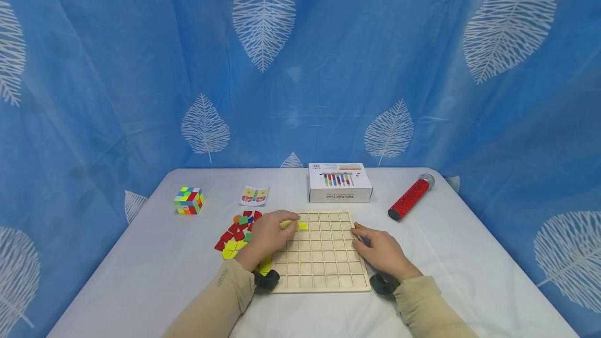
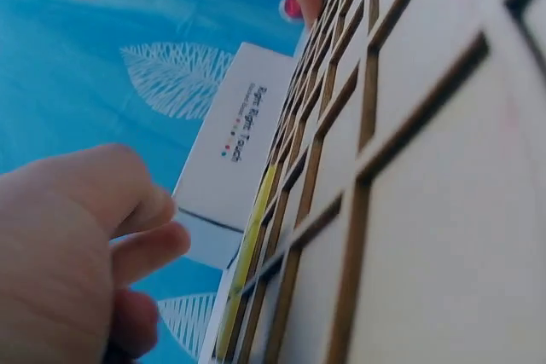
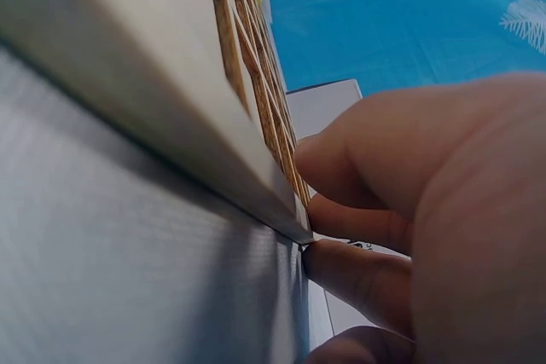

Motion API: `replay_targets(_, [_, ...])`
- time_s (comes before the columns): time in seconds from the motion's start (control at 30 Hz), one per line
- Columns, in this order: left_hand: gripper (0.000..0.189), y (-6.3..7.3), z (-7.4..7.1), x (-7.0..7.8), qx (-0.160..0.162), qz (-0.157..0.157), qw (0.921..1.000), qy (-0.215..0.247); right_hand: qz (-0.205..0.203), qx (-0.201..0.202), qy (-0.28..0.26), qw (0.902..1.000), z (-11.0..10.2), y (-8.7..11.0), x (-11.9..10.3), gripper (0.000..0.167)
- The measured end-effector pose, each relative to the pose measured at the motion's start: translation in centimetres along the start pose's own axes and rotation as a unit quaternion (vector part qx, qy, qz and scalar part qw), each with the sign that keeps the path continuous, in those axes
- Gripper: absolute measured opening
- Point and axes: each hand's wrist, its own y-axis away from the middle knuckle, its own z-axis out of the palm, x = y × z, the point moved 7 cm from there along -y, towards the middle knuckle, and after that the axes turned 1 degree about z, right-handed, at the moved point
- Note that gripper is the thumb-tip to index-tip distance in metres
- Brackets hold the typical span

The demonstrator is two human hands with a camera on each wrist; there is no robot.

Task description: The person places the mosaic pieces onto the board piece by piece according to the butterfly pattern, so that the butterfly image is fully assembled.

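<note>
A light wooden grid board [image 1: 324, 278] lies on the table, divided into rows of square cells. Yellow tiles [image 1: 302, 226] sit in its upper left cells. My left hand [image 1: 268, 233] is held over the board's left side, fingertips loosely bent close by those tiles; no piece shows between the fingers in the left wrist view. At the opposite side, my right hand [image 1: 379, 250] grips the board's right edge, with thumb [image 3: 328, 159] on the grid side and fingers around the rim. Loose red, yellow, green, orange and blue pieces [image 1: 230, 249] lie left of the board, partly hidden by my left arm.
Behind the board stands a white box [image 1: 340, 195] with a colourful picture. A butterfly pattern card [image 1: 254, 196] and a puzzle cube [image 1: 189, 201] are at the back left. A red glittery microphone [image 1: 410, 198] lies at the right. Blue leaf-print cloth [image 1: 328, 67] surrounds the table.
</note>
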Motion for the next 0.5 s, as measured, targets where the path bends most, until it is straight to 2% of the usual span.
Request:
replay_targets(0.1, [0.021,-0.2,-1.3,-1.2,0.038,-0.041,0.9979,0.033,0.001,-0.002,-0.001,1.0000,0.0,0.0,0.0,0.042])
replay_targets(0.23, [0.025,-0.4,-3.3,-3.6,0.049,-0.090,0.9928,0.063,0.000,-0.003,-0.001,1.0000,0.0,0.0,0.0,0.042])
replay_targets(0.33, [0.029,-0.5,-5.0,-6.1,0.042,-0.129,0.9895,0.048,-0.002,-0.003,0.000,1.0000,0.0,0.0,0.0,0.042])
replay_targets(0.5, [0.031,0.6,-7.6,-11.1,0.045,-0.224,0.9728,0.036,-0.002,-0.003,0.000,1.0000,-0.1,0.0,0.0,0.042])
